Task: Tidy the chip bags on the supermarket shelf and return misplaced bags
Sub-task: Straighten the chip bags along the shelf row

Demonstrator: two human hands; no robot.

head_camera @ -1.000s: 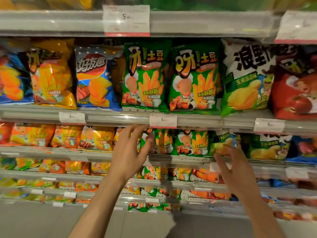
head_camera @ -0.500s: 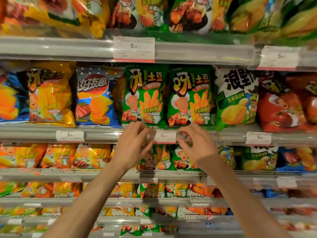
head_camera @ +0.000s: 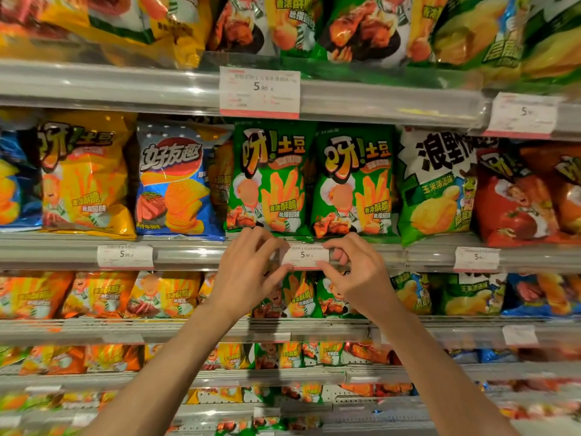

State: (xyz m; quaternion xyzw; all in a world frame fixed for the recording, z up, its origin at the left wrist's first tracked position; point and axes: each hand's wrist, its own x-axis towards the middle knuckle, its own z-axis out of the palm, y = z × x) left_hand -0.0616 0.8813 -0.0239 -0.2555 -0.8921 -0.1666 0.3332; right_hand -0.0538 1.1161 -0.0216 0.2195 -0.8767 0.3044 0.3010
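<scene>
Both hands pinch a white price tag (head_camera: 305, 255) on the shelf rail (head_camera: 188, 253), the left hand (head_camera: 248, 272) clamped on its left edge and the right hand (head_camera: 355, 273) on its right edge, thumbs below and fingers above. Neither hand touches a chip bag. Directly above the tag, two green chip bags (head_camera: 309, 180) stand upright side by side on the shelf, their lower edges just over the knuckles. To their left a blue chip bag (head_camera: 174, 180) sits between them and a yellow chip bag (head_camera: 85, 174). To the right stand a green-and-white bag (head_camera: 434, 184) and then a red bag (head_camera: 515, 196). A larger price tag (head_camera: 259, 92) hangs on the rail of the shelf above. More bags in orange, yellow and green fill the lower shelves behind the bare forearms.
</scene>
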